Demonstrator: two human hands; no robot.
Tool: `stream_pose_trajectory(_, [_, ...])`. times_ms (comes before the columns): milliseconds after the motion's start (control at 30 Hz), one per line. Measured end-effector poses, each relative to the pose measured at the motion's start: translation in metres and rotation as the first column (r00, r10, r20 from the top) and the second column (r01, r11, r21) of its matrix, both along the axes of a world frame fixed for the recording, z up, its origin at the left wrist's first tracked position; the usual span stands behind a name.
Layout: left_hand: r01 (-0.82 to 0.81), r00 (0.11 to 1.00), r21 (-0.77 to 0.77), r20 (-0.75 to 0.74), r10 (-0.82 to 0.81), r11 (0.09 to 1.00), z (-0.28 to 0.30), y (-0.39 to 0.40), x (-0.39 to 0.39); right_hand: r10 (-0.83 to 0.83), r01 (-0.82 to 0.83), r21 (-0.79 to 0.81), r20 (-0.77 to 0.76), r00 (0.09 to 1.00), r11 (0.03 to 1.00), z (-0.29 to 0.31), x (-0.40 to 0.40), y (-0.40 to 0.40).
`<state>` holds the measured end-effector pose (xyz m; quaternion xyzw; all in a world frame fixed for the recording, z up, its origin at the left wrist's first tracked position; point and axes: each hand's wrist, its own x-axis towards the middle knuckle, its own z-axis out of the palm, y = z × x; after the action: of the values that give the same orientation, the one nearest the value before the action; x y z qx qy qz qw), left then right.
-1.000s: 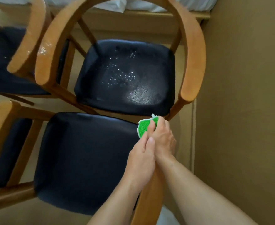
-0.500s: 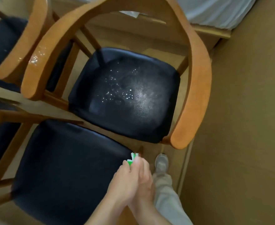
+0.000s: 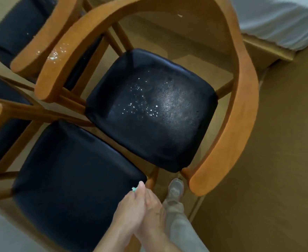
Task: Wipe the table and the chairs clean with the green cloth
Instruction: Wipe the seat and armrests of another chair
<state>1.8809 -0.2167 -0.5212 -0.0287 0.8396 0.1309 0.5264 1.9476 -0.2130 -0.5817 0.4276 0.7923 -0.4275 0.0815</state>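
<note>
Closest to the camera, the two hands are pressed together low in the view, just past the right front corner of the near seat. The left hand (image 3: 129,211) lies on top, its back to the camera, fingers laid close together and reaching up and away. The right hand (image 3: 154,213) sits just beside it on the right, partly under it, its fingers closed in against the left. How each finger curls underneath is hidden.

The green cloth (image 3: 134,189) is almost wholly covered by the hands. Only a small green and white tip shows, poking out to the left of the left fingertips (image 3: 141,185). So little of it shows that its long axis cannot be told; the tip points up and left, toward the near seat's edge. Which hand grips it cannot be told.

Just right of the fingers, a pale trouser leg (image 3: 178,226) and a light shoe (image 3: 176,190) stand on the floor (image 3: 285,160).

To the left of the fingers spreads the black cushion of the near chair (image 3: 73,171).

Beyond the fingertips stands the far chair (image 3: 149,113), its black seat speckled with bright droplets. Its curved wooden armrest (image 3: 227,142) sweeps round the right side and ends near the shoe.

Further left, more chair frames crowd together; one wooden arm carries wet glints (image 3: 55,53). At the far upper right hangs white fabric (image 3: 276,20).
</note>
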Motion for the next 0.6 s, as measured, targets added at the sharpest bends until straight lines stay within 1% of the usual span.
stream_pose_trajectory(33, [-0.077, 0.997, -0.018, 0.019, 0.077, 0.997, 0.001, 0.002, -0.002, 0.087, -0.081, -0.068, 0.081, 0.993, 0.994, 0.001, -0.002, 0.005])
stream_pose_trajectory(67, [-0.156, 0.987, -0.019, 0.045, 0.157, 0.988, 0.001, 0.004, -0.005, 0.133, -0.124, -0.093, 0.094, 0.987, 0.988, -0.002, -0.002, 0.009])
stream_pose_trajectory(133, [-0.252, 0.963, -0.035, 0.086, 0.254, 0.967, 0.001, 0.007, -0.011, 0.199, -0.181, -0.112, 0.17, 0.965, 0.977, -0.002, -0.01, 0.021])
stream_pose_trajectory(167, [-0.284, 0.952, -0.027, 0.11, 0.285, 0.958, 0.004, 0.012, -0.015, 0.177, -0.14, -0.184, 0.204, 0.963, 0.973, 0.002, -0.015, 0.027])
stream_pose_trajectory(200, [-0.321, 0.938, 0.005, 0.141, 0.317, 0.947, 0.004, 0.015, -0.02, 0.101, -0.043, -0.29, 0.191, 0.976, 0.956, 0.005, -0.021, 0.034])
stream_pose_trajectory(233, [-0.36, 0.923, 0.057, 0.166, 0.347, 0.931, 0.004, 0.018, -0.025, -0.014, 0.082, -0.392, 0.174, 0.985, 0.916, 0.01, -0.028, 0.04])
stream_pose_trajectory(267, [-0.398, 0.908, 0.118, 0.192, 0.372, 0.91, 0.004, 0.022, -0.031, -0.122, 0.184, -0.408, 0.171, 0.978, 0.894, 0.011, -0.032, 0.047])
stream_pose_trajectory(300, [-0.414, 0.902, 0.172, 0.211, 0.377, 0.894, 0.003, 0.028, -0.038, -0.201, 0.246, -0.359, 0.158, 0.967, 0.9, 0.014, -0.037, 0.057])
stream_pose_trajectory(367, [-0.443, 0.894, 0.261, 0.19, 0.405, 0.857, -0.002, 0.041, -0.053, -0.31, 0.315, -0.22, 0.06, 0.949, 0.923, 0.02, -0.047, 0.076])
stream_pose_trajectory(400, [-0.465, 0.885, 0.302, 0.193, 0.424, 0.832, -0.009, 0.046, -0.062, -0.347, 0.341, -0.178, -0.005, 0.938, 0.923, 0.024, -0.055, 0.086])
stream_pose_trajectory(433, [-0.496, 0.867, 0.322, 0.226, 0.444, 0.806, -0.015, 0.052, -0.072, -0.368, 0.358, -0.145, -0.049, 0.928, 0.922, 0.023, -0.062, 0.095])
stream_pose_trajectory(467, [-0.533, 0.842, 0.336, 0.305, 0.446, 0.777, -0.024, 0.057, -0.082, -0.383, 0.374, -0.113, -0.077, 0.92, 0.921, 0.02, -0.069, 0.104])
stream_pose_trajectory(533, [-0.582, 0.787, 0.361, 0.473, 0.395, 0.728, -0.039, 0.069, -0.1, -0.402, 0.397, -0.067, -0.092, 0.911, 0.915, 0.013, -0.085, 0.125])
stream_pose_trajectory(600, [-0.598, 0.768, 0.405, 0.535, 0.352, 0.691, -0.055, 0.077, -0.112, -0.39, 0.388, -0.036, -0.088, 0.917, 0.921, 0.001, -0.096, 0.144])
